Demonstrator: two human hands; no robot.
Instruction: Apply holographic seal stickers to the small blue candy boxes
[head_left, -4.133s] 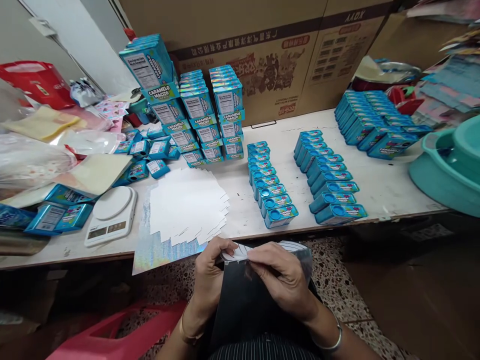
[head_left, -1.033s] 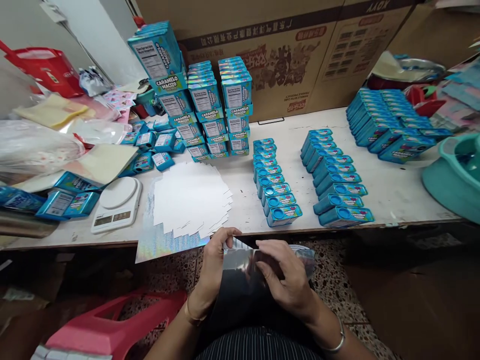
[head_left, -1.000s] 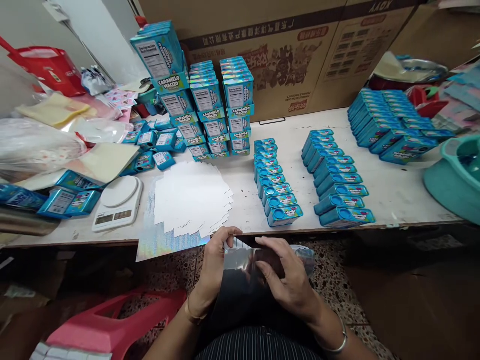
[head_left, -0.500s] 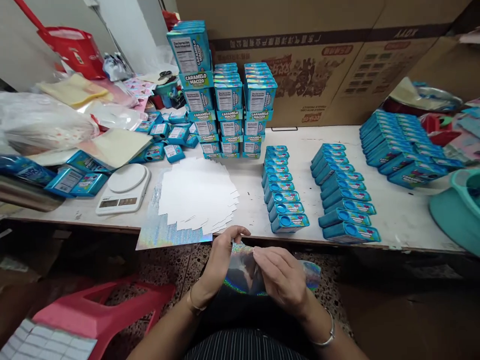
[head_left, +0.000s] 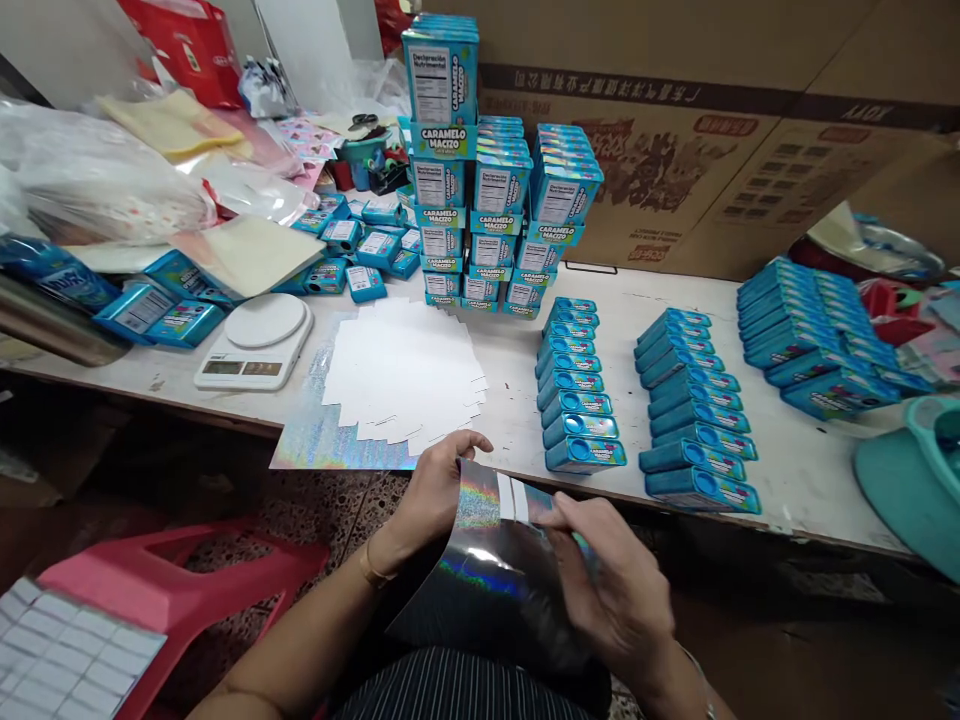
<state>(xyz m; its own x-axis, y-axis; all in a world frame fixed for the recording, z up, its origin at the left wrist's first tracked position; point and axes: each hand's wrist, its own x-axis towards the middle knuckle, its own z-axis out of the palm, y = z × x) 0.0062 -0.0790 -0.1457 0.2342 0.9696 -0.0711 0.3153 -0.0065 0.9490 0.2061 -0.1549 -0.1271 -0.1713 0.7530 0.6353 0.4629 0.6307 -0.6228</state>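
Observation:
A shiny holographic sheet (head_left: 487, 560) hangs curved over my lap, with two white strips (head_left: 513, 498) near its top edge. My left hand (head_left: 439, 485) is closed on its upper left corner. The fingers of my right hand (head_left: 611, 570) pinch its upper right side. Just beyond my left hand, a fanned stack of white sheets (head_left: 405, 375) lies on a holographic sheet (head_left: 300, 430) that reaches past the table edge.
The white table (head_left: 495, 350) holds a scale (head_left: 255, 340), rows of blue tins (head_left: 585, 455), and stacked display boxes (head_left: 442, 140) before a large carton (head_left: 652, 170). A teal tub (head_left: 892, 470) stands right; a red stool (head_left: 150, 610) is lower left.
The sheet between my hands has turned and spread out, showing more of its dark reflective face and the white strips. My right hand has moved to the right. The view has shifted left.

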